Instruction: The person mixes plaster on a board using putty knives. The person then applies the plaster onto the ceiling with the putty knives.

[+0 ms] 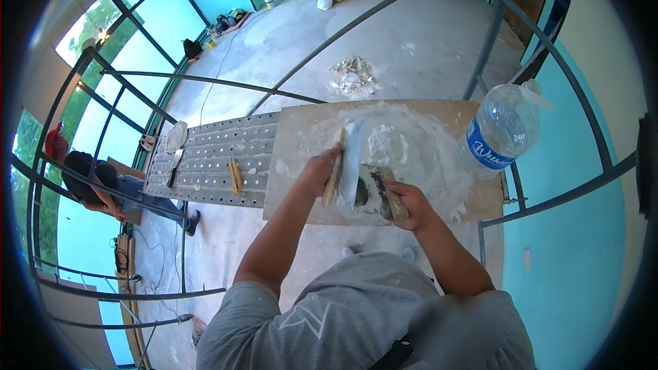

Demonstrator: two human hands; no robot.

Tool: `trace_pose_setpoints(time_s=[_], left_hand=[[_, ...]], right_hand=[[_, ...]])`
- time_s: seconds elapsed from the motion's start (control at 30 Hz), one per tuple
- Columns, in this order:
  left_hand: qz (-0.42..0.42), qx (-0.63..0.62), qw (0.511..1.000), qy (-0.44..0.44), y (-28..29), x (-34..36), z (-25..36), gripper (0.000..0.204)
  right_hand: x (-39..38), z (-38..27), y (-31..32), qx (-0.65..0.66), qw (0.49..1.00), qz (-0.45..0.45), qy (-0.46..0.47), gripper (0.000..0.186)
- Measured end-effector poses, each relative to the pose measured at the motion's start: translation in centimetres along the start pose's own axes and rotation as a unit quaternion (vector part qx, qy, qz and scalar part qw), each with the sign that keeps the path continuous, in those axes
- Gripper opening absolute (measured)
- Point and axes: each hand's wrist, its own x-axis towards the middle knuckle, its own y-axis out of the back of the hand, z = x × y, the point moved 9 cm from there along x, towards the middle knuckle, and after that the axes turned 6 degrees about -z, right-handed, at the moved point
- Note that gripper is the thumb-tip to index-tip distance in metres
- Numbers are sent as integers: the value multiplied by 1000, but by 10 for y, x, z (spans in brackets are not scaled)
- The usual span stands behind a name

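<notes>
My left hand (321, 174) is closed around the wooden handle of a plastering trowel (353, 157), whose pale blade stands on edge. In my right hand (413, 207) is a second trowel (370, 183) with a wooden handle and a dark-smeared metal blade. The two blades meet or nearly meet; whether they touch I cannot tell. Both are over a tan board (293, 130) coated with white smears. Wet white plaster (388, 142) lies in a low mound just beyond the trowels.
A large clear water bottle (504, 127) stands at the board's right. On the perforated metal platform (212, 147) lie a yellow utility knife (236, 175) and a dark-handled blade (175, 166). Scaffold rails (219, 82) surround me. Beyond is a rubble heap (354, 75); a person (96, 175) is at left.
</notes>
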Motion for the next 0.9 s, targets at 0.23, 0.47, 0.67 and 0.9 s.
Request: trace_pose_setpoints(time_s=[0.23, 0.47, 0.67, 0.9], left_hand=[[-14, 338, 938, -76, -8, -17, 13, 60], [-18, 433, 897, -90, 4, -25, 18, 53], [-29, 456, 887, -68, 27, -32, 13, 53], [52, 505, 855, -102, 63, -50, 24, 47]], right_hand=[[1, 8, 0, 45, 998, -12, 47, 35], [2, -13, 1, 50, 995, -20, 83, 37], [6, -22, -2, 67, 993, -35, 95, 36], [7, -41, 16, 52, 988, 26, 141, 36]])
